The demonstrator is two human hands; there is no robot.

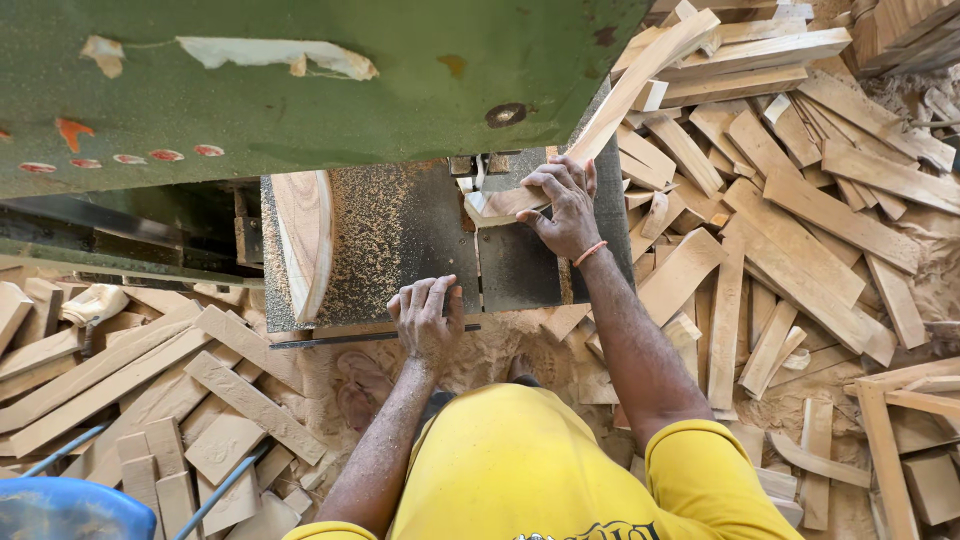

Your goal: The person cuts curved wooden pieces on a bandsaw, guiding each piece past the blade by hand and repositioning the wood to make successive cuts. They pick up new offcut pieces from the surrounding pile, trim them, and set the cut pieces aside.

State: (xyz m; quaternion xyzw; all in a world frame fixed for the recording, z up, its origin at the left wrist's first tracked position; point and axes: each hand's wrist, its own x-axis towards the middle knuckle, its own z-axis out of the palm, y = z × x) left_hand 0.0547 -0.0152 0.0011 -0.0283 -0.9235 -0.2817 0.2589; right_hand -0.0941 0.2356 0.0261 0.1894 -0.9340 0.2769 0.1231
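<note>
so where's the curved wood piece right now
In the head view the curved wood piece lies on the left side of the saw table, left of the left hand resting at the table's near edge.

Long pale wooden strip point(620, 100) on the saw table point(400, 240)

The strip is narrow, flat and light-coloured, lying at a slant from the table's middle up toward the upper right, its far end reaching past the table edge over the scrap pile. Its near end rests on the dark, sawdust-strewn metal table, just beside the blade slot, with a cut, angled tip.
</note>
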